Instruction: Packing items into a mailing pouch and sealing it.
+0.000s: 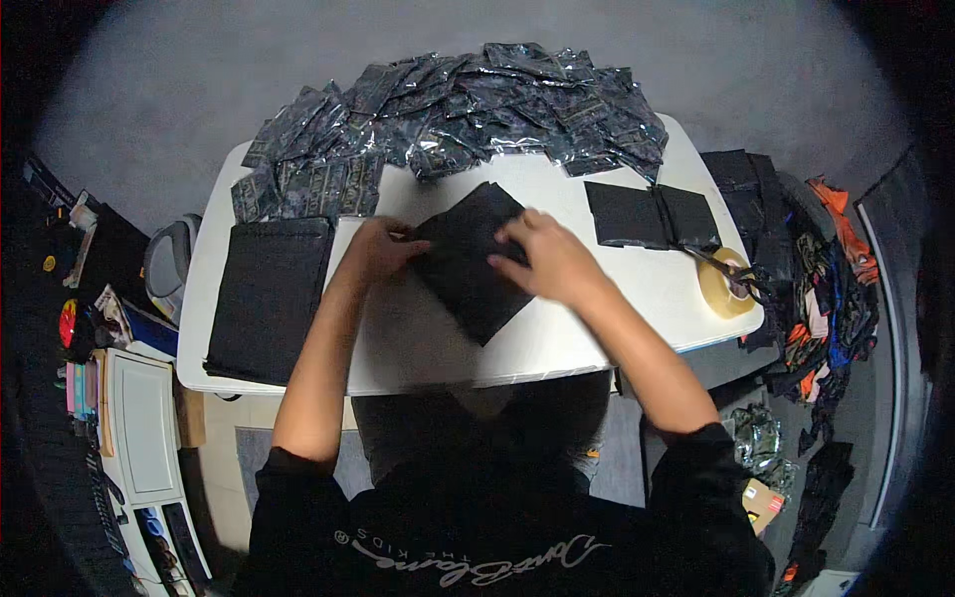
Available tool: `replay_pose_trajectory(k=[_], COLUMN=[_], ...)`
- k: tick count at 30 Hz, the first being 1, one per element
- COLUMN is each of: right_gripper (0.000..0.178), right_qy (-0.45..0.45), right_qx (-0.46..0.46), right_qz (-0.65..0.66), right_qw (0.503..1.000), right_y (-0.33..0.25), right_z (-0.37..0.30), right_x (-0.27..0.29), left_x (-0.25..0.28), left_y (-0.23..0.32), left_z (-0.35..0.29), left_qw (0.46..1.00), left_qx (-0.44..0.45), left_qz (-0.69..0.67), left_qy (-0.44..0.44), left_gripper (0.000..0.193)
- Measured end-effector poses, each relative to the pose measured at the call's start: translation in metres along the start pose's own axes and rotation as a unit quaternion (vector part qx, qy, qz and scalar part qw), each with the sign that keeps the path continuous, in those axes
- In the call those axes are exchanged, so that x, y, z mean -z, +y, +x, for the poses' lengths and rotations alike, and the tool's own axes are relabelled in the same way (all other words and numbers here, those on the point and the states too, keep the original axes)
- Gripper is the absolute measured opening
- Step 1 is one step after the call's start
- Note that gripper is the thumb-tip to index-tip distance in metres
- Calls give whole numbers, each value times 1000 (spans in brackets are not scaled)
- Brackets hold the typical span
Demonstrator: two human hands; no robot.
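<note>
A flat black packet (475,264), turned so its corners point up and down, is between my hands over the white table (438,358). Its material cannot be made out. At the packet's left corner, the fingers of my left hand (383,249) close on its edge. My right hand (552,257) has its fingers bent and gripping the right edge, slightly blurred. Left of my left forearm lies a neat stack of black sheets or bags (269,298). Two folded black packets (627,214) rest side by side beyond my right hand.
Clear-wrapped dark packages (458,104) are heaped along the table's far edge. A roll of tape (721,284) with black scissors (761,284) partly over it sits at the right edge. Mixed clothes (821,298) hang or pile to the right; a white cabinet (144,428) stands at left.
</note>
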State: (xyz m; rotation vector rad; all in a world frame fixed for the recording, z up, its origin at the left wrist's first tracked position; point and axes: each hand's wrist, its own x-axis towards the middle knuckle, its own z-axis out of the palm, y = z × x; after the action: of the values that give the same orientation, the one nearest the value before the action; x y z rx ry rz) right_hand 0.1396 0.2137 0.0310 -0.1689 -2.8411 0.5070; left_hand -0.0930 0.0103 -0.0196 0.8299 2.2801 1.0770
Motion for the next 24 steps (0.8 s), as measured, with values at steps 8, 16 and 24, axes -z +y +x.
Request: replay_pose_trajectory(k=[8,16,24], right_gripper=[65,30,46], right_qy=[-101,-127,-134], right_qx=[175,98,58], right_qz=[160,145,119], right_qw=[966,976,982], right_y=[21,74,93], right_z=[132,137,110], right_x=[-27,-14,1], left_x=[6,0,-3], left_y=[-11,19,49], left_z=[14,15,35], left_qw=[974,974,997], left_qx=[-27,48,-18], left_qz=[-224,-221,24], left_qy=[-17,-12,-72], left_gripper=[23,35,46])
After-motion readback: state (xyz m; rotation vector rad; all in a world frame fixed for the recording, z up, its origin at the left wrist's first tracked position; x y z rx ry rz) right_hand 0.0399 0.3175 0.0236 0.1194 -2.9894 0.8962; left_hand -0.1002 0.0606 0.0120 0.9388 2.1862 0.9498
